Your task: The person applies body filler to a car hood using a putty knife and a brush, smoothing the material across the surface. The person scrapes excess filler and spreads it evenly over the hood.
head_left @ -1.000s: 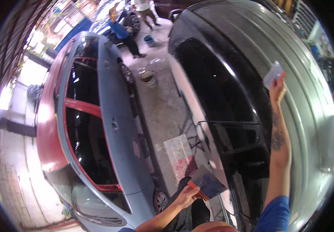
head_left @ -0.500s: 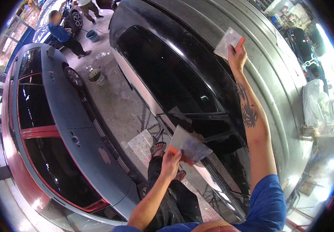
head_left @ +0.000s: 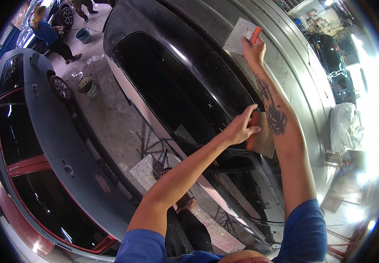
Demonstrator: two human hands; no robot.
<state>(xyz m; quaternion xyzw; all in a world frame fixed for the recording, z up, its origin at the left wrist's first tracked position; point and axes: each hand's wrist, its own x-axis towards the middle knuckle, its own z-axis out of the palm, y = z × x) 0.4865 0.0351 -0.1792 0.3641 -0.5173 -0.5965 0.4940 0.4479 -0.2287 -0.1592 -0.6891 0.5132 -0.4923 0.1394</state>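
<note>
My right hand (head_left: 255,53) grips the red-orange handle of a putty spreader (head_left: 238,37), whose wide grey blade is over the ribbed grey roof (head_left: 286,65) of a dark vehicle. Whether that blade touches the metal I cannot tell. Closer to me, my left hand (head_left: 238,129) holds a second putty spreader (head_left: 265,136) by its red-orange handle, with the index finger stretched out. Its blade lies beside my right forearm, above the roof's edge. Under my left arm is the vehicle's dark side window (head_left: 167,83).
A speckled plank platform (head_left: 145,173) is under my feet. To the left stands a grey and red car (head_left: 49,118). Two buckets, one dirty (head_left: 87,86) and one blue (head_left: 83,36), sit on the floor near a person in blue (head_left: 47,33). White plastic sheeting (head_left: 343,127) hangs at right.
My left hand has swung up and right with its spreader, from beside the vehicle to the roof edge. My right hand still holds its spreader over the roof. The view has shifted to the right.
</note>
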